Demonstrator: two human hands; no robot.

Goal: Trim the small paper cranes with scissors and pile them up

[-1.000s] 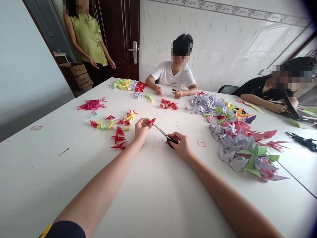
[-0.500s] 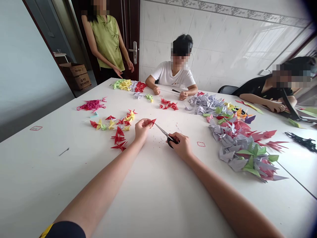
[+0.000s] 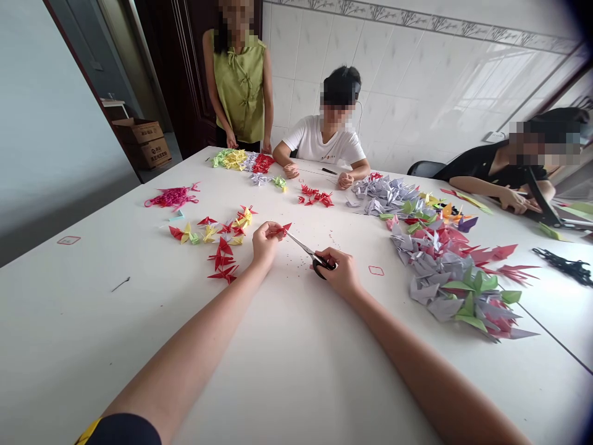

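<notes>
scissors nearer the red paper crane, clamped in left fingers, right fingers shut on handles

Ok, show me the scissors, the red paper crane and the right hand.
black-handled scissors (image 3: 302, 248), head view, on the metal blades
red paper crane (image 3: 286, 227), head view, on its visible pointed tip
right hand (image 3: 337, 273), head view, on the back of the hand

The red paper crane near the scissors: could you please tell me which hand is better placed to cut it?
Probably the right hand: it grips the black-handled scissors, whose blades point towards the red paper crane. The left hand is pinching that crane, so it seems better left holding.
</notes>
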